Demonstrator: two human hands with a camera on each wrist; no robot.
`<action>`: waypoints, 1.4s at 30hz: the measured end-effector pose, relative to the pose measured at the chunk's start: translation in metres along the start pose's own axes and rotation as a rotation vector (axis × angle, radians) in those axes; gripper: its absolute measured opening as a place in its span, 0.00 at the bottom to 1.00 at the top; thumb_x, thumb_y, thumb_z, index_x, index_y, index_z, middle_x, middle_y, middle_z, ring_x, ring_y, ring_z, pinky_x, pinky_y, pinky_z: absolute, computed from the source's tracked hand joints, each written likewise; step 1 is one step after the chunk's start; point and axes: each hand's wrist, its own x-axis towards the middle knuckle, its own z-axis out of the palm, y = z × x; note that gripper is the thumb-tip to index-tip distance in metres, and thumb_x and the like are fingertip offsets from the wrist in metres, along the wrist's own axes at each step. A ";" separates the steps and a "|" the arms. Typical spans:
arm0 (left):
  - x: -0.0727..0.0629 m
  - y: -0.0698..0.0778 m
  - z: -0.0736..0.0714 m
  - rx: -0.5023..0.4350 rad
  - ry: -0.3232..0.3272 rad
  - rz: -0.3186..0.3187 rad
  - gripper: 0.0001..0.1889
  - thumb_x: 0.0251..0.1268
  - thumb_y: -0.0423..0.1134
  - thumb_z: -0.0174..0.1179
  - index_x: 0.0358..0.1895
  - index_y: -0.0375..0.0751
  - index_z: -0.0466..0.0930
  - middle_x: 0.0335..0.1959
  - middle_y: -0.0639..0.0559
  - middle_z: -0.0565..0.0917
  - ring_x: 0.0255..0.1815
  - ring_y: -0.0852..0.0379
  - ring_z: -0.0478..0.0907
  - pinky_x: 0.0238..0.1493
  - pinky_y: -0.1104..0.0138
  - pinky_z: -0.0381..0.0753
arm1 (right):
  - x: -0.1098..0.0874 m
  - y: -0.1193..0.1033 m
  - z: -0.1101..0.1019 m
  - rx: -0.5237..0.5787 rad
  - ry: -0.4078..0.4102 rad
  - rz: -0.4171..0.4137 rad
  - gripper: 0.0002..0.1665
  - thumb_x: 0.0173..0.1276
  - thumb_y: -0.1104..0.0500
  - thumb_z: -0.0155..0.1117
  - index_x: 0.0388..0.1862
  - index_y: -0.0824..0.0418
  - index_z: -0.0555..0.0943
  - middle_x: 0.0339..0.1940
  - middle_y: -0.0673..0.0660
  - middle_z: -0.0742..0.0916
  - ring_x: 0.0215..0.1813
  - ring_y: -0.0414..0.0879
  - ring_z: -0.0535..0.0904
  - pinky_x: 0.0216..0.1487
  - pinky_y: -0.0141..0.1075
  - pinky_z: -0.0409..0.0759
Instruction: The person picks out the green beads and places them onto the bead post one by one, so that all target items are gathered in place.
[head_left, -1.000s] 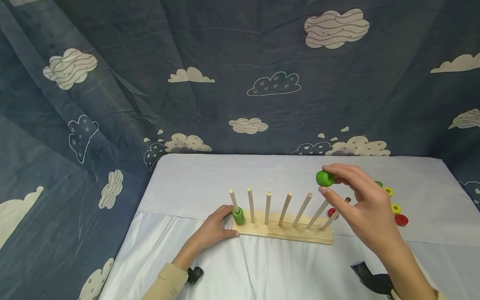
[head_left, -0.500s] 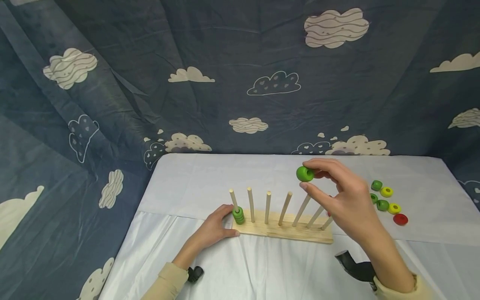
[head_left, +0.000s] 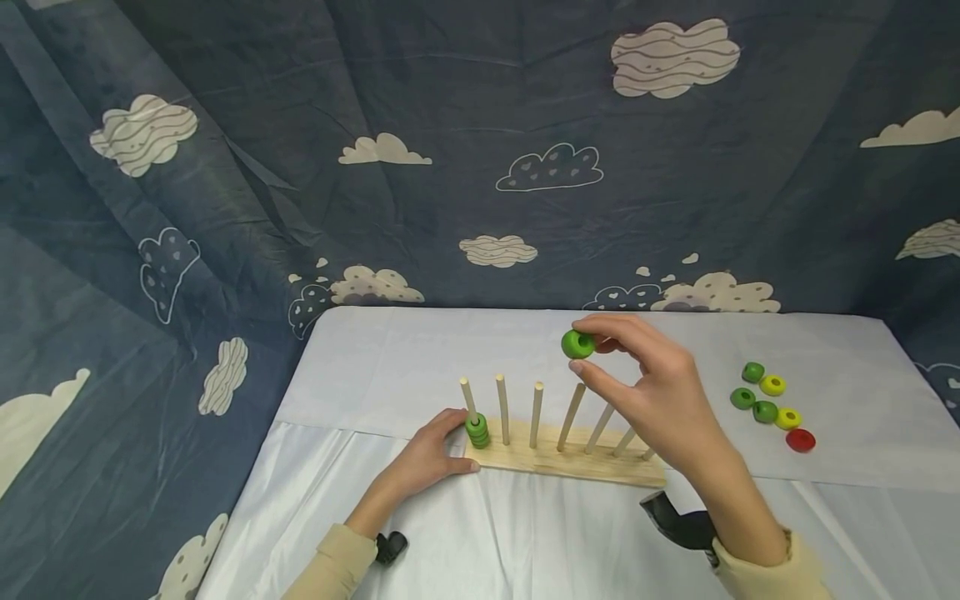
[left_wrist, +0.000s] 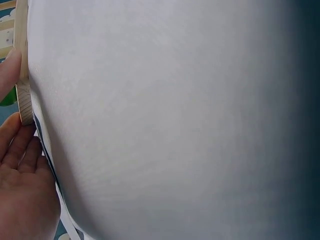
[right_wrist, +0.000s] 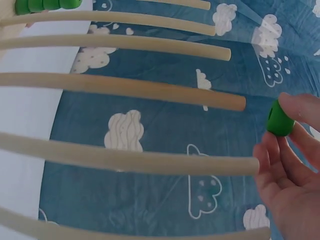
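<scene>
My right hand (head_left: 651,385) pinches a round green bead (head_left: 577,344) with a hole through it, between thumb and fingertips. It holds the bead in the air above the wooden peg board (head_left: 600,469), apart from the peg tops. In the right wrist view the green bead (right_wrist: 280,119) sits beyond the ends of the wooden pegs (right_wrist: 165,95). The left hand (head_left: 423,458) holds the board's left end, thumb at the front edge and fingers behind. Several green rings (head_left: 477,431) are stacked on the leftmost peg. The other pegs show bare where visible; my right hand covers some.
Loose beads lie on the white cloth to the right: several green beads (head_left: 765,412), two yellow beads (head_left: 772,384) and a red bead (head_left: 800,441). A dark curtain (head_left: 450,200) with clouds hangs behind the table. Black wrist devices (head_left: 678,521) are on both arms.
My right hand has moved left over the pegs with the green bead, uncovering the loose beads on the right. The left hand and the board have stayed in place.
</scene>
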 end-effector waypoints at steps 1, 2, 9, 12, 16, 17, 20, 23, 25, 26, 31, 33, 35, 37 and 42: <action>0.000 0.000 0.000 -0.001 -0.001 0.000 0.40 0.53 0.49 0.75 0.70 0.43 0.69 0.67 0.54 0.71 0.72 0.50 0.63 0.71 0.55 0.62 | 0.001 0.000 0.001 0.002 -0.002 -0.001 0.31 0.51 0.73 0.77 0.55 0.59 0.82 0.51 0.48 0.84 0.48 0.40 0.77 0.51 0.26 0.76; 0.000 0.000 0.000 -0.001 -0.003 -0.002 0.40 0.53 0.48 0.75 0.70 0.43 0.69 0.67 0.54 0.71 0.72 0.51 0.62 0.71 0.55 0.62 | 0.001 0.000 0.002 0.004 -0.005 -0.002 0.31 0.52 0.73 0.77 0.56 0.59 0.82 0.51 0.48 0.84 0.48 0.40 0.77 0.51 0.27 0.76; 0.001 -0.002 0.000 0.004 -0.011 -0.007 0.41 0.53 0.49 0.75 0.71 0.44 0.68 0.68 0.55 0.70 0.73 0.51 0.62 0.72 0.55 0.61 | 0.004 0.000 0.010 0.013 -0.032 0.007 0.30 0.54 0.71 0.76 0.56 0.55 0.82 0.51 0.45 0.83 0.48 0.40 0.76 0.50 0.28 0.75; 0.001 -0.002 0.000 0.008 -0.014 -0.012 0.41 0.52 0.49 0.75 0.71 0.45 0.68 0.68 0.56 0.70 0.73 0.53 0.61 0.72 0.56 0.60 | 0.005 0.000 0.013 0.024 -0.046 0.003 0.30 0.55 0.71 0.75 0.57 0.54 0.81 0.51 0.45 0.83 0.48 0.39 0.76 0.51 0.28 0.75; 0.001 -0.002 0.000 0.003 -0.012 -0.005 0.40 0.52 0.49 0.75 0.70 0.47 0.68 0.67 0.58 0.70 0.72 0.54 0.62 0.72 0.56 0.60 | 0.006 -0.001 0.017 0.030 -0.061 0.008 0.30 0.56 0.70 0.75 0.57 0.52 0.81 0.51 0.44 0.83 0.49 0.39 0.77 0.51 0.28 0.75; 0.001 -0.002 0.000 0.002 -0.012 -0.004 0.40 0.52 0.49 0.75 0.70 0.47 0.68 0.67 0.58 0.70 0.72 0.54 0.62 0.72 0.56 0.60 | 0.006 -0.002 0.018 0.030 -0.064 0.011 0.30 0.56 0.70 0.75 0.57 0.52 0.81 0.51 0.44 0.83 0.49 0.39 0.77 0.51 0.28 0.76; 0.001 -0.002 0.000 -0.005 -0.011 -0.001 0.40 0.52 0.49 0.75 0.70 0.48 0.69 0.67 0.59 0.71 0.72 0.55 0.62 0.72 0.56 0.60 | 0.007 -0.003 0.019 0.022 -0.074 0.025 0.29 0.57 0.68 0.76 0.57 0.52 0.81 0.52 0.43 0.82 0.49 0.38 0.77 0.51 0.28 0.76; 0.001 -0.002 0.000 -0.008 -0.011 -0.001 0.40 0.52 0.49 0.75 0.70 0.48 0.69 0.67 0.59 0.71 0.72 0.55 0.62 0.72 0.57 0.60 | 0.008 -0.004 0.021 0.020 -0.082 0.029 0.28 0.57 0.67 0.76 0.57 0.52 0.81 0.52 0.42 0.82 0.49 0.38 0.77 0.51 0.29 0.76; 0.001 -0.002 0.000 -0.009 -0.012 -0.001 0.40 0.52 0.49 0.75 0.70 0.48 0.68 0.67 0.59 0.71 0.72 0.55 0.62 0.72 0.57 0.60 | 0.008 -0.004 0.022 0.022 -0.085 0.026 0.28 0.57 0.67 0.75 0.57 0.53 0.81 0.52 0.43 0.82 0.49 0.38 0.77 0.51 0.29 0.76; 0.001 -0.003 0.000 -0.006 -0.012 -0.001 0.40 0.52 0.49 0.75 0.70 0.48 0.68 0.67 0.59 0.70 0.72 0.55 0.62 0.72 0.57 0.60 | 0.009 -0.004 0.022 0.023 -0.085 0.023 0.28 0.57 0.67 0.75 0.57 0.53 0.81 0.52 0.43 0.82 0.49 0.38 0.77 0.51 0.30 0.76; 0.001 -0.003 0.000 0.002 -0.012 -0.001 0.40 0.52 0.49 0.75 0.70 0.48 0.68 0.67 0.58 0.71 0.72 0.55 0.62 0.72 0.57 0.60 | 0.011 -0.006 0.026 0.032 -0.095 0.007 0.27 0.57 0.67 0.76 0.56 0.55 0.81 0.52 0.43 0.82 0.50 0.39 0.77 0.52 0.31 0.77; 0.001 -0.003 0.000 0.004 -0.011 0.001 0.40 0.52 0.48 0.75 0.70 0.47 0.68 0.67 0.58 0.71 0.72 0.55 0.63 0.72 0.57 0.60 | 0.012 -0.007 0.027 0.032 -0.106 0.004 0.27 0.57 0.67 0.76 0.56 0.55 0.81 0.51 0.43 0.82 0.50 0.39 0.77 0.52 0.31 0.77; 0.001 -0.004 0.001 0.005 -0.009 0.003 0.40 0.52 0.48 0.75 0.70 0.46 0.68 0.67 0.57 0.71 0.72 0.54 0.63 0.72 0.57 0.60 | 0.014 -0.008 0.029 0.032 -0.118 0.006 0.27 0.57 0.67 0.76 0.56 0.55 0.81 0.51 0.43 0.82 0.50 0.38 0.77 0.52 0.31 0.77; 0.001 -0.004 0.001 0.006 -0.008 0.005 0.40 0.52 0.48 0.75 0.70 0.46 0.68 0.67 0.57 0.71 0.72 0.54 0.63 0.72 0.57 0.60 | 0.015 -0.009 0.030 0.034 -0.131 0.005 0.26 0.57 0.67 0.76 0.55 0.55 0.81 0.51 0.43 0.82 0.50 0.38 0.77 0.52 0.31 0.77; 0.002 -0.003 0.001 0.007 -0.007 0.005 0.40 0.52 0.48 0.75 0.70 0.46 0.68 0.67 0.57 0.71 0.72 0.54 0.62 0.72 0.57 0.60 | 0.019 -0.012 0.033 0.043 -0.156 -0.006 0.25 0.59 0.66 0.74 0.55 0.54 0.81 0.53 0.43 0.82 0.51 0.38 0.77 0.53 0.34 0.78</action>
